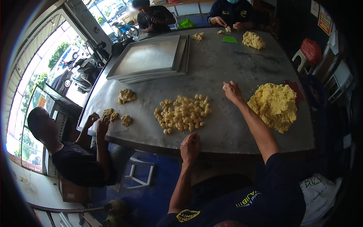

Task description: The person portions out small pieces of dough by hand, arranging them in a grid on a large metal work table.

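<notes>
My left hand [190, 148] is at the table's near edge, just below a heap of small pale dough balls [184, 112]. Its fingers are curled in, and whatever they may hold is hidden. Farther forward, my right hand [232, 91] hovers over or rests on the metal tabletop, right of the dough balls. The fingers of that hand are bent together, and I cannot make out what is in them. A large mound of crumbly yellow dough [274, 106] lies to the right, beside my right forearm.
Stacked metal trays [147, 55] occupy the far left. At the left edge a person's hands [99, 125] work near dough lumps [126, 96]. Two more people stand across the table, near a green scraper [229, 39] and a dough pile [253, 40]. A red item [294, 90] lies behind the mound.
</notes>
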Action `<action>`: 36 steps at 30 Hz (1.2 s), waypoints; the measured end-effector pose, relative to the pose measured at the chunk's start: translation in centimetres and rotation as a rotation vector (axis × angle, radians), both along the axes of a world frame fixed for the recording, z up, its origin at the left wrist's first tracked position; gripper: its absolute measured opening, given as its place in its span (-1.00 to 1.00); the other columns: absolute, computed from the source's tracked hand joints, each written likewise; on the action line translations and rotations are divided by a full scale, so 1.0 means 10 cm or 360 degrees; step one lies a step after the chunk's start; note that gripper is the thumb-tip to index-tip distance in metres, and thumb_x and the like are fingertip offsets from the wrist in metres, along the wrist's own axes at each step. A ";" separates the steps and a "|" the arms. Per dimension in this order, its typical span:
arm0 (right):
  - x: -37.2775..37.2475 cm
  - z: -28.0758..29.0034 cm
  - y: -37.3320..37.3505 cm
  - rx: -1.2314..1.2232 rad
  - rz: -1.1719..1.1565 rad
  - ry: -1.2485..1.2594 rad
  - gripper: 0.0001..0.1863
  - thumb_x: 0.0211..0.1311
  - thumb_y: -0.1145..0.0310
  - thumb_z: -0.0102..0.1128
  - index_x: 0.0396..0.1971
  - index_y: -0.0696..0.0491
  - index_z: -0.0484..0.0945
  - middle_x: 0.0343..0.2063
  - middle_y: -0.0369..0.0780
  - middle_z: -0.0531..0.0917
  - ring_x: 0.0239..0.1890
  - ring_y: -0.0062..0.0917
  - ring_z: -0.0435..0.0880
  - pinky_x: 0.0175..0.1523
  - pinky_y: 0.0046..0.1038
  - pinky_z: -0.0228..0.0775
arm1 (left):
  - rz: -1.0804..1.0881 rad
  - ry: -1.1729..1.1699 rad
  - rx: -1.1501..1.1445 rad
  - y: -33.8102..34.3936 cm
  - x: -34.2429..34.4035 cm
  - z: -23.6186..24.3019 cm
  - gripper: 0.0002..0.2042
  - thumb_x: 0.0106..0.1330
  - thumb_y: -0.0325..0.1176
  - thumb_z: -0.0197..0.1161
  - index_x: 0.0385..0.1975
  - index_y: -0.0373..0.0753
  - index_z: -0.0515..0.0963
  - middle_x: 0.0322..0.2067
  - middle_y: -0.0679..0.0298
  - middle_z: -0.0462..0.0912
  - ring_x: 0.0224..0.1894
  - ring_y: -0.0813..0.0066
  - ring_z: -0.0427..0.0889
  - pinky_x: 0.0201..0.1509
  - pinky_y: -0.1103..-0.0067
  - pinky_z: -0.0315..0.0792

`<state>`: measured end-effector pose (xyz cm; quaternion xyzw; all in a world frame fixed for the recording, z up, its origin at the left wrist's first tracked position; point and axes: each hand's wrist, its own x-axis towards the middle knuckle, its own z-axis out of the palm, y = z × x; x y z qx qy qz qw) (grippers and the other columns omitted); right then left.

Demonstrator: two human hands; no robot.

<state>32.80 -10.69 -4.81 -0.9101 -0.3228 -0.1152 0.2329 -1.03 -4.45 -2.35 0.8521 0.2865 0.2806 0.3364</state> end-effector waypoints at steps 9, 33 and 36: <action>0.12 0.04 -0.14 0.0071 0.0573 0.0105 -0.69 0.23 0.36 0.28 -0.04 0.11 0.65 -0.07 -0.10 0.65 0.02 -0.09 0.57 0.14 -0.23 0.45 | 0.0017 0.0005 -0.0117 0.00 -0.01 0.00 -0.83 0.33 -0.29 0.28 -0.29 -0.25 0.67 -0.34 0.15 0.72 -0.33 0.18 0.70 -0.18 0.40 0.53; 1.18 0.87 0.44 0.1531 0.0377 0.2033 -0.79 0.30 0.34 0.26 -0.22 0.19 0.61 -0.31 -0.15 0.69 -0.37 -0.46 0.69 -0.26 -0.46 0.62 | 0.0024 -0.0073 -0.0105 -0.02 0.01 0.00 -0.84 0.31 -0.32 0.29 -0.27 -0.26 0.67 -0.35 0.11 0.72 -0.32 0.17 0.71 -0.16 0.40 0.54; 0.67 0.73 0.70 0.0635 0.0668 0.1585 -0.60 0.33 0.23 0.26 0.08 0.12 0.54 -0.17 -0.13 0.69 -0.18 -0.35 0.71 -0.04 -0.41 0.58 | 0.0061 -0.0161 -0.0271 0.04 -0.05 -0.01 -0.84 0.31 -0.35 0.29 -0.19 -0.24 0.65 -0.33 0.15 0.71 -0.33 0.21 0.70 -0.19 0.41 0.54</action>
